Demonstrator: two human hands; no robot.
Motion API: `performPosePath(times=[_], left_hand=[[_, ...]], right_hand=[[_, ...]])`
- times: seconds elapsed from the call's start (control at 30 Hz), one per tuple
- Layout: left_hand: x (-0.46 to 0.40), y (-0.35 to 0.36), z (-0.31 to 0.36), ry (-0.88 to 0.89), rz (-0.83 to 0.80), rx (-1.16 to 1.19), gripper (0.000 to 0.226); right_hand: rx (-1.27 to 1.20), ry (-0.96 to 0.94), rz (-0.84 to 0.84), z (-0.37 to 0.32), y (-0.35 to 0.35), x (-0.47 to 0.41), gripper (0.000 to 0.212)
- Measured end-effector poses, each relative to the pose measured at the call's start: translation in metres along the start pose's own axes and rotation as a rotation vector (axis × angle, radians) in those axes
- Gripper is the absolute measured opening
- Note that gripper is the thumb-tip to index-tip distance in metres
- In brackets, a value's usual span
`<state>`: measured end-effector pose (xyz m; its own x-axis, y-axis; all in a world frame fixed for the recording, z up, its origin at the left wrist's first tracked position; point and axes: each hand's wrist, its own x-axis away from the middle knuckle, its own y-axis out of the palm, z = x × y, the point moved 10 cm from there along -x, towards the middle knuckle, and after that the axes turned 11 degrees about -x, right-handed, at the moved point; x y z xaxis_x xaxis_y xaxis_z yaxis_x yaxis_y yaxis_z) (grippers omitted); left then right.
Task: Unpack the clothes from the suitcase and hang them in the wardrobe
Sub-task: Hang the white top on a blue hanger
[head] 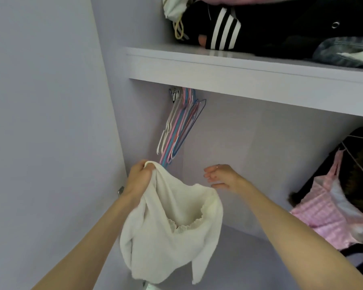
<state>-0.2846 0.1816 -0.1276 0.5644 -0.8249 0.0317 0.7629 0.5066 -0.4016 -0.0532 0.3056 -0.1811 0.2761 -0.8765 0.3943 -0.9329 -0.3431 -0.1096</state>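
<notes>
My left hand (139, 177) grips the top edge of a cream knit garment (172, 231), which hangs down in front of the wardrobe with a frilled hem showing in its folds. My right hand (220, 177) floats free to the right of it, fingers loosely spread, holding nothing. Just above my left hand a bunch of empty pink, blue and white hangers (179, 126) dangles under the wardrobe shelf (228, 74), with its lower ends hidden behind the garment.
Folded dark clothes with white stripes (224, 28) and a denim piece (348, 53) lie on the shelf. At the right a pink checked garment (327, 212) hangs against dark clothes. The wardrobe side wall (50, 122) stands at the left.
</notes>
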Motion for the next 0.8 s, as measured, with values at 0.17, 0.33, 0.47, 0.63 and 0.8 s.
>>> performPosePath(times=[0.17, 0.33, 0.47, 0.63, 0.8], left_hand=[[-0.007, -0.009, 0.004, 0.019, 0.038, 0.016, 0.018], [-0.01, -0.014, 0.012, 0.043, 0.008, 0.009, 0.015], [-0.014, -0.022, 0.018, 0.054, 0.02, 0.009, 0.014], [-0.016, -0.025, 0.013, 0.04, 0.008, -0.004, 0.014], [-0.016, -0.022, 0.009, 0.036, -0.009, -0.022, 0.015]], right_hand=[[-0.208, -0.118, -0.046, -0.06, 0.046, -0.02, 0.031], [-0.26, -0.156, -0.063, -0.101, 0.082, -0.037, 0.011], [-0.301, -0.12, 0.025, -0.106, 0.087, -0.051, 0.01], [-0.342, -0.109, 0.077, -0.109, 0.085, -0.055, 0.022], [-0.445, -0.219, 0.175, -0.12, 0.056, -0.048, 0.021]])
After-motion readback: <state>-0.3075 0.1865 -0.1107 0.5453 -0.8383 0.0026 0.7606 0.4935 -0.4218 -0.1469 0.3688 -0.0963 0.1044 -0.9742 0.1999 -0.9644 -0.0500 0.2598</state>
